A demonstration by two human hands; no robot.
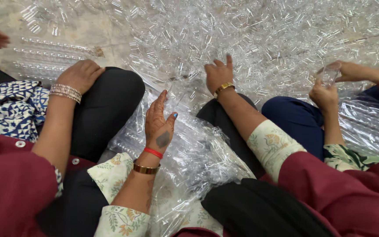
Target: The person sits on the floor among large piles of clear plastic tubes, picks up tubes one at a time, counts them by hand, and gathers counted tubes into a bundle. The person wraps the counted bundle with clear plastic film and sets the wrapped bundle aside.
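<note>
Left hand (158, 125) open, fingers spread above the clear plastic bag (194, 153) across the lap, right hand (218, 74) open, reaching flat into the floor's heap of clear plastic tubes (251, 39), apparently to gather some.

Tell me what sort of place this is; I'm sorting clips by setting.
Probably a small workshop for hand sorting or packing, with people seated on the floor: a heap of clear tubes, clear plastic bags across laps, and a co-worker's hands handling a piece.
</note>
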